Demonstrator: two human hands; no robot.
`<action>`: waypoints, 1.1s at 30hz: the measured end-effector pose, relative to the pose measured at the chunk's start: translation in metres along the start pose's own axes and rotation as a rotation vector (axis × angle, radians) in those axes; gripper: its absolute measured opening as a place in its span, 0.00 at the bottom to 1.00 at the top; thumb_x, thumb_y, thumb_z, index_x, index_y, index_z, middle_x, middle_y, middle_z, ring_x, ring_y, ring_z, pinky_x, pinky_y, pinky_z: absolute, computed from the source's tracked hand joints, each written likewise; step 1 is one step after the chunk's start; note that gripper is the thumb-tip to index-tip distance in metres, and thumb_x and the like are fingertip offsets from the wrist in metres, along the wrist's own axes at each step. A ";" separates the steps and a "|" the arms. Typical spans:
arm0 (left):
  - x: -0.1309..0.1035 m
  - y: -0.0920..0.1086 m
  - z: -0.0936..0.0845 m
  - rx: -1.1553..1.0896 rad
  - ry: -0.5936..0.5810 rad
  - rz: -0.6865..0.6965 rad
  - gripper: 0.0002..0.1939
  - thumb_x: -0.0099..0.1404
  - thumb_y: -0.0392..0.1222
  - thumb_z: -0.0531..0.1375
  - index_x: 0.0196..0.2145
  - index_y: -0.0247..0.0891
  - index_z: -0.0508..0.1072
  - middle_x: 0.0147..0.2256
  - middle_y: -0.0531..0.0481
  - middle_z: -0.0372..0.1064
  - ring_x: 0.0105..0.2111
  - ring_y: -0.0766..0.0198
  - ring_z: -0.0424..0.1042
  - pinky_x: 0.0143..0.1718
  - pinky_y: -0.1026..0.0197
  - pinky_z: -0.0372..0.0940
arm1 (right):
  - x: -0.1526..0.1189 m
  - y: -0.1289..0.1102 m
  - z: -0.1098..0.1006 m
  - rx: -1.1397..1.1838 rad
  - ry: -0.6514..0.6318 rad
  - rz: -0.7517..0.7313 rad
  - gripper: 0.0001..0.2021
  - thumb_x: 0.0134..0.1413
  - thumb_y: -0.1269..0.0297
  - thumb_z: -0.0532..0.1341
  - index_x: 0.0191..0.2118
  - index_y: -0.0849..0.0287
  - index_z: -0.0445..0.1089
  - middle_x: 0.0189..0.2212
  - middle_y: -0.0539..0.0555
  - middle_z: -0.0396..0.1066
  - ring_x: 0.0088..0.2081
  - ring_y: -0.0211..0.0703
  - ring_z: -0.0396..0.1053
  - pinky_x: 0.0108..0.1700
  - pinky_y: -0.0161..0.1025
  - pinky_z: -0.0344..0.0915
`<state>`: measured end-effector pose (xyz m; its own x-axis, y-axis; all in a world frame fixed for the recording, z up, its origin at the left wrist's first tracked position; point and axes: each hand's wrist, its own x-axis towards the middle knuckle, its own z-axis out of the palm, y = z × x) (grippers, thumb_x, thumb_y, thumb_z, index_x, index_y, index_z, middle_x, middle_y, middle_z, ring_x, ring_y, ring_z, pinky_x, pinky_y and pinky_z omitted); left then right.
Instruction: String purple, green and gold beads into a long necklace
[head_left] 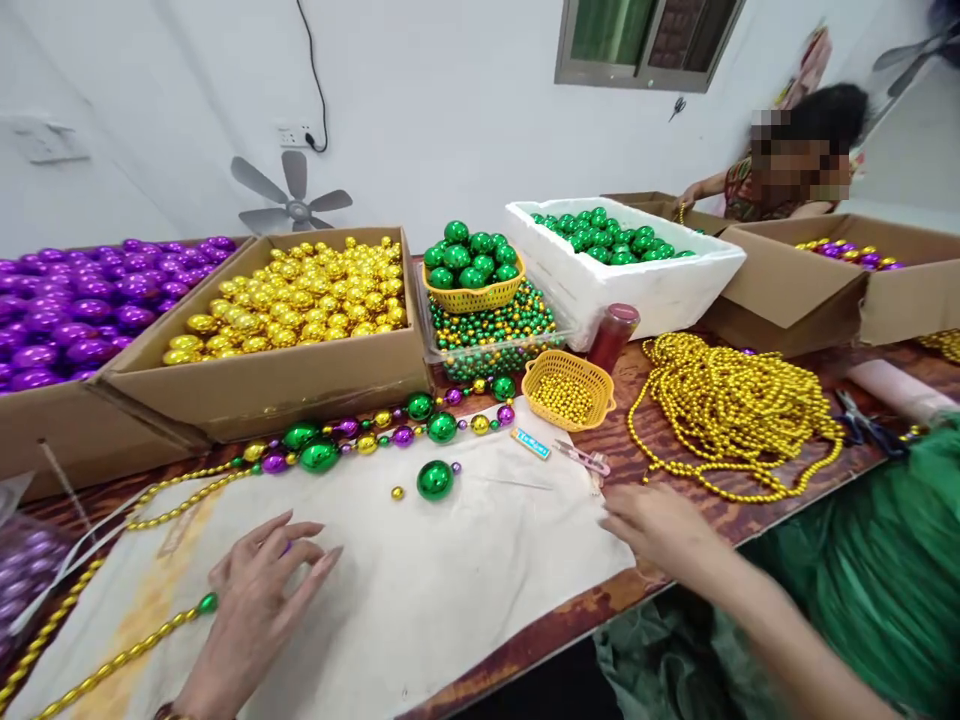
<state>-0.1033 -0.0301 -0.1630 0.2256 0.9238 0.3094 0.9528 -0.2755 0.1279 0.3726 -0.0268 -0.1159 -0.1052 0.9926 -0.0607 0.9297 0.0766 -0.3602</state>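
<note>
My left hand (pixel 262 600) hovers low over the white cloth (pixel 465 600), fingers spread. A purple spot, ring or bead, shows between its fingers. Beside its wrist, a gold bead string (pixel 127 665) ends in a green bead (pixel 208 603). My right hand (pixel 660 520) rests at the cloth's right edge, fingers stretched out; nothing visible is in them. Between the hands lie a large green ball (pixel 435 480), a small purple bead (pixel 456 467), a gold bead (pixel 397 493) and a thin needle-like line (pixel 506 483). Behind them runs a strand of mixed beads (pixel 403 436).
Boxes of purple balls (pixel 52 320) and gold balls (pixel 292 300) line the back, beside a white foam box (pixel 630 290). A yellow basket (pixel 606 395), pink cutter (pixel 589 458), gold bead pile (pixel 735 410) and pliers (pixel 862 425) lie rightward. A co-worker (pixel 810 150) sits behind.
</note>
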 end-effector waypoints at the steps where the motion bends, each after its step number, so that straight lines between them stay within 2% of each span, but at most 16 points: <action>1: 0.005 0.005 0.002 -0.009 0.046 -0.011 0.11 0.64 0.52 0.55 0.34 0.44 0.72 0.45 0.48 0.71 0.53 0.46 0.60 0.49 0.43 0.51 | 0.020 -0.022 0.014 0.039 -0.010 -0.069 0.09 0.55 0.62 0.61 0.27 0.55 0.75 0.29 0.51 0.76 0.33 0.40 0.71 0.37 0.33 0.61; 3: 0.015 0.017 0.005 -0.047 0.136 -0.030 0.10 0.66 0.49 0.54 0.36 0.44 0.71 0.43 0.47 0.72 0.52 0.48 0.62 0.48 0.44 0.52 | 0.058 -0.059 0.040 0.103 -0.009 -0.163 0.08 0.61 0.63 0.56 0.36 0.52 0.73 0.36 0.48 0.75 0.38 0.37 0.71 0.40 0.31 0.60; 7: 0.032 0.049 0.014 -0.154 0.220 0.018 0.08 0.65 0.45 0.55 0.41 0.44 0.70 0.42 0.48 0.72 0.54 0.49 0.61 0.51 0.46 0.54 | 0.112 -0.102 0.083 0.163 -0.030 -0.241 0.06 0.59 0.66 0.58 0.40 0.55 0.70 0.41 0.49 0.72 0.42 0.40 0.69 0.43 0.35 0.60; 12: 0.045 0.079 0.041 -0.174 0.270 0.029 0.13 0.64 0.44 0.57 0.47 0.46 0.69 0.47 0.46 0.69 0.56 0.47 0.57 0.53 0.43 0.52 | 0.140 -0.117 0.111 0.170 -0.073 -0.250 0.09 0.59 0.65 0.60 0.43 0.61 0.69 0.42 0.54 0.69 0.42 0.45 0.68 0.44 0.45 0.64; 17: 0.060 0.108 0.059 -0.148 0.153 0.034 0.15 0.65 0.39 0.55 0.49 0.45 0.69 0.53 0.45 0.65 0.59 0.46 0.52 0.51 0.44 0.53 | 0.149 -0.116 0.122 0.206 -0.099 -0.244 0.07 0.61 0.64 0.59 0.39 0.63 0.70 0.40 0.54 0.69 0.42 0.44 0.68 0.47 0.48 0.65; 20: 0.070 0.123 0.060 -0.121 0.106 0.037 0.14 0.65 0.35 0.52 0.47 0.44 0.71 0.55 0.44 0.63 0.61 0.45 0.50 0.52 0.43 0.52 | 0.152 -0.109 0.122 0.294 -0.105 -0.217 0.08 0.61 0.63 0.59 0.37 0.64 0.70 0.38 0.53 0.70 0.43 0.44 0.68 0.48 0.49 0.64; 22: 0.076 0.130 0.058 -0.102 0.097 0.026 0.15 0.65 0.33 0.52 0.46 0.44 0.72 0.55 0.44 0.62 0.61 0.45 0.50 0.51 0.42 0.52 | 0.154 -0.099 0.119 0.386 -0.114 -0.180 0.09 0.61 0.62 0.59 0.36 0.64 0.70 0.34 0.52 0.70 0.39 0.42 0.69 0.45 0.46 0.66; 24: 0.080 0.134 0.057 -0.091 0.100 0.022 0.15 0.65 0.33 0.52 0.46 0.44 0.72 0.55 0.43 0.62 0.61 0.44 0.50 0.51 0.41 0.51 | 0.152 -0.084 0.114 0.506 -0.128 -0.132 0.11 0.61 0.60 0.59 0.34 0.64 0.69 0.28 0.49 0.69 0.30 0.37 0.69 0.36 0.39 0.68; 27: 0.084 0.141 0.059 -0.113 0.108 0.047 0.14 0.65 0.33 0.52 0.46 0.43 0.71 0.54 0.43 0.63 0.60 0.44 0.50 0.52 0.41 0.50 | 0.138 -0.055 0.098 0.723 -0.098 -0.045 0.11 0.61 0.60 0.58 0.33 0.63 0.66 0.22 0.46 0.67 0.19 0.32 0.64 0.23 0.31 0.63; 29: 0.089 0.150 0.065 -0.164 0.068 0.114 0.14 0.65 0.33 0.52 0.46 0.42 0.70 0.51 0.43 0.65 0.58 0.45 0.52 0.52 0.42 0.51 | 0.119 -0.032 0.081 0.862 -0.009 0.025 0.10 0.60 0.59 0.56 0.33 0.62 0.64 0.21 0.46 0.65 0.17 0.31 0.62 0.19 0.29 0.59; 33: 0.106 0.180 0.082 -0.271 -0.137 0.297 0.13 0.65 0.33 0.52 0.45 0.42 0.70 0.45 0.47 0.68 0.53 0.50 0.56 0.48 0.48 0.54 | 0.072 0.008 0.042 1.045 0.272 0.159 0.11 0.59 0.54 0.53 0.38 0.57 0.59 0.24 0.44 0.61 0.19 0.30 0.58 0.20 0.28 0.57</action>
<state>0.1089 0.0401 -0.1845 0.5249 0.8154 0.2442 0.7585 -0.5782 0.3005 0.3578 0.0411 -0.1621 0.1907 0.9815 -0.0152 0.1535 -0.0451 -0.9871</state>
